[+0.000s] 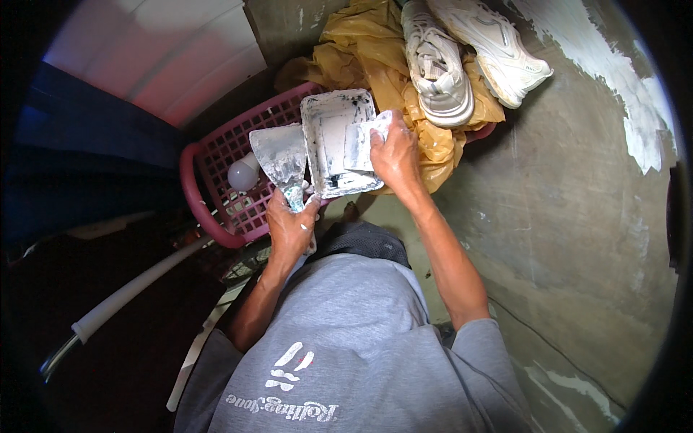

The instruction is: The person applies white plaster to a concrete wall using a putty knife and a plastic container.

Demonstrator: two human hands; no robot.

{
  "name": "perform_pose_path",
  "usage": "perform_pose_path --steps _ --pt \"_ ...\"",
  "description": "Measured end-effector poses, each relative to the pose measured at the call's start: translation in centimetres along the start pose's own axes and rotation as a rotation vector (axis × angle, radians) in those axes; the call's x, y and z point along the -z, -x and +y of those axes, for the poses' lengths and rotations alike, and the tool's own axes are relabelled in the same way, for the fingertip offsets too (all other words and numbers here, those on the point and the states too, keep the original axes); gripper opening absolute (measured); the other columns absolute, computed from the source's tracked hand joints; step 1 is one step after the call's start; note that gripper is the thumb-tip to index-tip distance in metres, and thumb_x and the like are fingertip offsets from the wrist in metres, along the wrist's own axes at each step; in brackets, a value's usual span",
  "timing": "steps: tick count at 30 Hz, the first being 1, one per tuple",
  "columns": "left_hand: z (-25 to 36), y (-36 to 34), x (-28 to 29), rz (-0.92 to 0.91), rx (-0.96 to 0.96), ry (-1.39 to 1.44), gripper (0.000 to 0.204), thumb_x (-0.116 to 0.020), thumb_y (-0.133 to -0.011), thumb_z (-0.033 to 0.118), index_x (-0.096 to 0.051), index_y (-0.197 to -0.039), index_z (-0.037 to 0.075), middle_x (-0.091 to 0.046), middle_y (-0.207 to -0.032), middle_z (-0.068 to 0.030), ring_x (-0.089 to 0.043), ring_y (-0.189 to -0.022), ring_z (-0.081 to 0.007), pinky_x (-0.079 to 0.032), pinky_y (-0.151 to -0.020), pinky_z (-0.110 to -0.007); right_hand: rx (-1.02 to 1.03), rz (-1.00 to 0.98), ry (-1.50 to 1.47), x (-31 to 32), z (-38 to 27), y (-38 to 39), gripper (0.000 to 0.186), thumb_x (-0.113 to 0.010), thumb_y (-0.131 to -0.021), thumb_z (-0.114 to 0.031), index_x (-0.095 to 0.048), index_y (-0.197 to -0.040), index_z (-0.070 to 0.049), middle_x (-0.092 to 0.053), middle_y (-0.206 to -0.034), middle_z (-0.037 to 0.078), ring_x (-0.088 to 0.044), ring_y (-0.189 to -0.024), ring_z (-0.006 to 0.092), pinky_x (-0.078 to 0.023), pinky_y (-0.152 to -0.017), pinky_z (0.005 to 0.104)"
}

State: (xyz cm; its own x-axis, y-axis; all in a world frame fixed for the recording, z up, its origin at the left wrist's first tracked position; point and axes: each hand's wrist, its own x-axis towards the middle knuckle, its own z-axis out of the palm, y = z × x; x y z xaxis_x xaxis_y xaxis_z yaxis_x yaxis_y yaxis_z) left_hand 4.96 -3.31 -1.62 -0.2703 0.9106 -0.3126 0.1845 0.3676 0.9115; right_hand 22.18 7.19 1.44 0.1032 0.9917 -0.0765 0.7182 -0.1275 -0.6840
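Observation:
My left hand (290, 229) is closed around the handle of a wide putty knife (280, 153), whose metal blade is smeared with grey-white filler and points away from me. Its fingertips are by the near left corner of a shallow rectangular tray (309, 148); whether they also grip the tray I cannot tell. White paste and dark stains coat the tray inside. My right hand (397, 153) pinches a flat scraper blade (356, 147) by its white-caked edge, with the blade over the right part of the tray. White smears mark both hands.
A pink plastic basket (192, 180) lies beyond the tray, with a white light bulb (243, 173) in it. Yellow plastic sheeting (361, 43) and white sneakers (437, 68) sit on its far side. At right rises a grey wall (563, 209) with white patches; a pale tube (144, 281) slants at left.

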Motion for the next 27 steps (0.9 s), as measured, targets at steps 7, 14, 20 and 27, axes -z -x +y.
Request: perform_pose_path --steps 7,14,20,27 --pt "0.0 -0.1 -0.2 0.068 0.01 0.129 0.022 -0.068 -0.078 0.002 -0.059 -0.097 -0.002 -0.064 -0.081 -0.0058 -0.057 -0.066 -0.0102 -0.048 -0.059 -0.027 0.156 -0.114 -0.003 2.0 0.5 -0.9 0.037 -0.059 -0.084 -0.007 -0.046 -0.117 0.003 -0.063 -0.085 0.029 -0.062 -0.084 0.0456 -0.048 -0.076 0.0491" --pt "-0.8 -0.8 0.6 0.099 -0.018 0.069 0.024 -0.068 -0.076 0.003 -0.061 -0.098 -0.003 -0.067 -0.086 -0.0084 -0.06 -0.075 -0.0123 -0.049 -0.07 -0.029 0.262 -0.043 -0.148 2.3 0.6 -1.8 0.039 -0.064 -0.082 -0.008 -0.047 -0.117 0.0 -0.064 -0.084 0.024 -0.064 -0.082 0.0405 -0.048 -0.073 0.0439" --pt "0.0 -0.8 0.6 0.083 0.004 0.102 0.026 -0.071 -0.075 0.003 -0.061 -0.098 -0.003 -0.067 -0.089 -0.0086 -0.06 -0.077 -0.0131 -0.05 -0.072 -0.03 0.314 -0.002 -0.057 2.2 0.1 -3.2 0.046 -0.069 -0.079 -0.011 -0.046 -0.118 0.001 -0.064 -0.089 0.027 -0.064 -0.084 0.0416 -0.048 -0.074 0.0458" --pt "-0.8 -0.8 0.6 0.141 -0.096 0.096 0.025 -0.072 -0.077 0.003 -0.06 -0.098 -0.002 -0.066 -0.086 -0.0069 -0.059 -0.073 -0.0114 -0.049 -0.067 -0.028 0.327 -0.18 0.069 2.9 -1.2 -4.8 0.032 -0.071 -0.076 -0.015 -0.055 -0.095 0.006 -0.063 -0.091 0.03 -0.062 -0.086 0.0452 -0.049 -0.076 0.0459"
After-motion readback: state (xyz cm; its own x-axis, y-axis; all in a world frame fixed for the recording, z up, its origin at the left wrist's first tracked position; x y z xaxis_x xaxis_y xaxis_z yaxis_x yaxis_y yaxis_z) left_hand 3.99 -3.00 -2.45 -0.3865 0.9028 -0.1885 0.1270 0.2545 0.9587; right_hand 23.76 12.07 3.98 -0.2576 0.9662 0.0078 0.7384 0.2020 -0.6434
